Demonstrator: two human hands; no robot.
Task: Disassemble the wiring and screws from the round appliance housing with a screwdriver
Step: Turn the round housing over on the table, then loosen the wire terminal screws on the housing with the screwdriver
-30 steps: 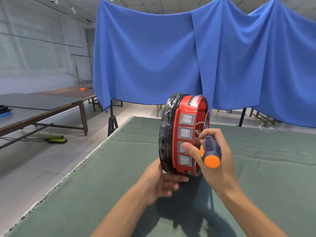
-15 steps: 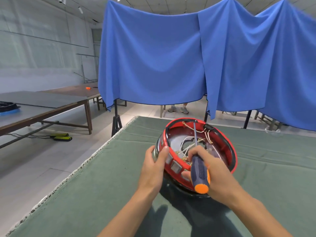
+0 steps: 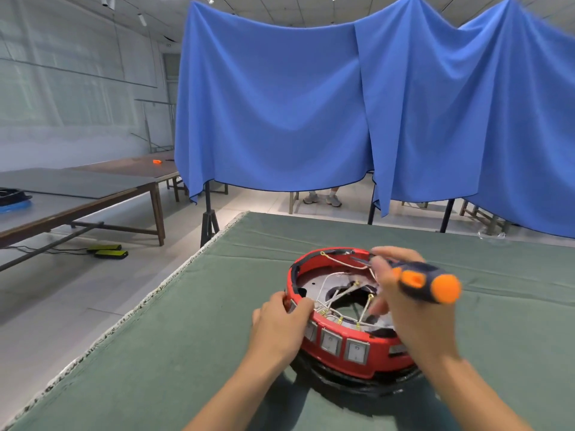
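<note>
The round housing (image 3: 351,321) is steadied open-side up on the green counter (image 3: 174,353) by the left hand (image 3: 281,326) gripping its rim, while the screwdriver (image 3: 426,283) is clasped in the right hand (image 3: 404,303), so the tip must next be seated among the wiring (image 3: 337,298).

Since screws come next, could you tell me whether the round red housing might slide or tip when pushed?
The round red plastic housing lies flat and low, so tipping seems unlikely. The green cloth-covered table probably limits sliding. The left hand grips its rim, suggesting it needs steadying.
</note>
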